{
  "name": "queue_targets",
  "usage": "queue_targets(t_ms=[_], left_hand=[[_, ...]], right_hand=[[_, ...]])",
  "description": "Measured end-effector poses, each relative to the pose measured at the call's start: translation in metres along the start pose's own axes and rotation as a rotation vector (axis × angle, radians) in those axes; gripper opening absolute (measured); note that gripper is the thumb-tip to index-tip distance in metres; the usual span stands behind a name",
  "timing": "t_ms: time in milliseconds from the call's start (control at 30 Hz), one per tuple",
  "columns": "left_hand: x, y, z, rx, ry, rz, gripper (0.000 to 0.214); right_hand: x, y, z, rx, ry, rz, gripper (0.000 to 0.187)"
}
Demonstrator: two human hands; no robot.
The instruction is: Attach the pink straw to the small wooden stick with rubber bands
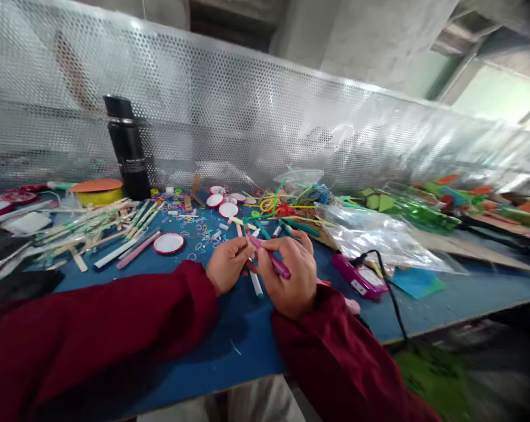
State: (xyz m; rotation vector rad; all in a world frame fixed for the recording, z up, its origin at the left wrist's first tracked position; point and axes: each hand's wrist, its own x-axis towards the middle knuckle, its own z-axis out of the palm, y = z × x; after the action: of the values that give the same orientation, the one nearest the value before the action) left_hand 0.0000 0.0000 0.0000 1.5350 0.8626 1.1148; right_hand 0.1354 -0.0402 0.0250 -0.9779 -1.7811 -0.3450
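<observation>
My right hand (291, 266) is closed around a purple pen-shaped tool (276, 262), its narrow tip pointing up and left. I cannot make out what kind of tip it has. Close beside it, my left hand (228, 264) pinches a thin wooden craft stick (239, 231), whose lower part the fingers hide. The tool's tip is at the stick, but contact is unclear. Under the hands, a white marker with a teal end (256, 285) lies on the blue tabletop (242, 366).
At left stand a black bottle (127, 149) and a yellow tub with an orange lid (96, 193), behind scattered craft sticks (110, 225). A red-rimmed white disc (168, 243) lies nearer. To the right are a clear plastic bag (370, 231) and a purple device with a black cable (360, 278).
</observation>
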Motion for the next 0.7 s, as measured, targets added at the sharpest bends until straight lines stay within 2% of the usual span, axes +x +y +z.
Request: queue_targets(t_ms=[500, 700], left_hand=[[-0.0015, 0.0024, 0.0005, -0.015, 0.007, -0.003, 0.026], [-0.0008, 0.0011, -0.0003, -0.032, -0.006, 0.013, 0.026]], right_hand=[[0.0023, 0.0001, -0.0014, -0.01, 0.044, 0.012, 0.007], [0.0023, -0.0008, -0.001, 0.007, 0.004, -0.015, 0.005]])
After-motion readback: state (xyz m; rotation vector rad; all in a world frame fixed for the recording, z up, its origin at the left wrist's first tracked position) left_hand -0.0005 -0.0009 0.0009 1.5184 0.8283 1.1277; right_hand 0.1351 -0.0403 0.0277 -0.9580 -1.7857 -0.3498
